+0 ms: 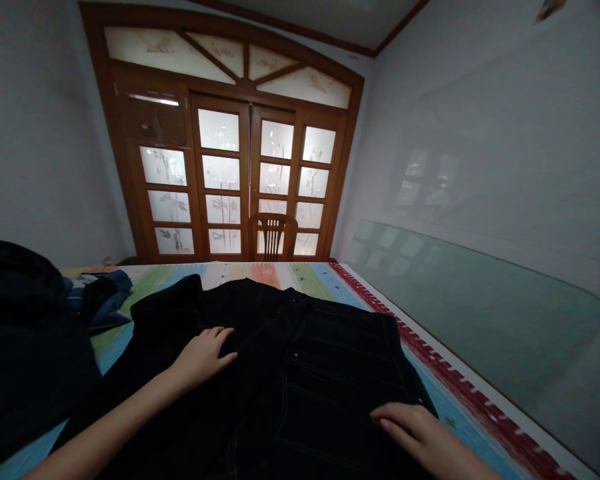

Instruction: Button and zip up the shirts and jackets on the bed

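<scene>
Both hands, left hand (pixel 206 353) and right hand (pixel 420 437), are pressing flat, fingers open, gripping nothing, on the spread, still unfolded dark jacket (pixel 300 373).

The jacket (pixel 300 360) is dark matt denim with pale raised stitching. Under it, the sheet (pixel 330 280) is smooth printed cloth in bright stripes. Beyond the jacket, the door (pixel 230 167) is glossy varnished wood with frosted panes. Right of the jacket leans a smooth, reflective glass pane (pixel 480 313).

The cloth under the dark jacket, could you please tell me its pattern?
Multicoloured stripes on the table cloth, clearest in the head view.
</scene>
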Available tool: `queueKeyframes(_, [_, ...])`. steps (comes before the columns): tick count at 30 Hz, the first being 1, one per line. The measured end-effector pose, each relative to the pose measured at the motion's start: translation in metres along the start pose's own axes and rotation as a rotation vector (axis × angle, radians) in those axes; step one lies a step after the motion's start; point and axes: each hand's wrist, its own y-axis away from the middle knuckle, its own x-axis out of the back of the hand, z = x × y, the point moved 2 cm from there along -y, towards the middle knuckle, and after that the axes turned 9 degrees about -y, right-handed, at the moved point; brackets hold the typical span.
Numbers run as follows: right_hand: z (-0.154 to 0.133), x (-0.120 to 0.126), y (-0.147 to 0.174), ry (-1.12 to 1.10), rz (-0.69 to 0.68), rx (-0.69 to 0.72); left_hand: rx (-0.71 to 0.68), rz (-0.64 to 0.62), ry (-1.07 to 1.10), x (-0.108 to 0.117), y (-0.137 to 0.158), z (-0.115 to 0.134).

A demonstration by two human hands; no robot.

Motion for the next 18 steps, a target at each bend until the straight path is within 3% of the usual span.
queueKeyframes(3, [-0.02, -0.009, -0.018, -0.022, -0.091, 0.07, 0.097, -0.098, 0.157, -0.015, -0.023, -0.007])
queueKeyframes(6, [-0.024, -0.017, -0.033, -0.058, -0.136, 0.106, 0.149, -0.082, 0.347, -0.022, -0.033, -0.01])
queueKeyframes(8, [-0.024, -0.022, -0.043, -0.089, -0.158, 0.121, 0.147, -0.106, 0.453, -0.024, -0.03, -0.006])
queueKeyframes(10, [-0.026, -0.028, -0.051, -0.103, -0.16, 0.142, 0.121, -0.214, 0.524, -0.025, -0.02, 0.002])
queueKeyframes(12, [-0.03, -0.036, -0.055, -0.076, -0.147, 0.186, 0.06, -0.259, 0.488, -0.024, -0.008, 0.008])
queueKeyframes(15, [-0.045, -0.051, -0.056, 0.032, -0.15, 0.347, 0.006, -0.098, 0.264, -0.018, 0.0, 0.009])
queueKeyframes(18, [-0.065, -0.073, -0.052, 0.226, -0.174, 0.596, 0.133, 0.021, 0.123, -0.017, -0.003, -0.002])
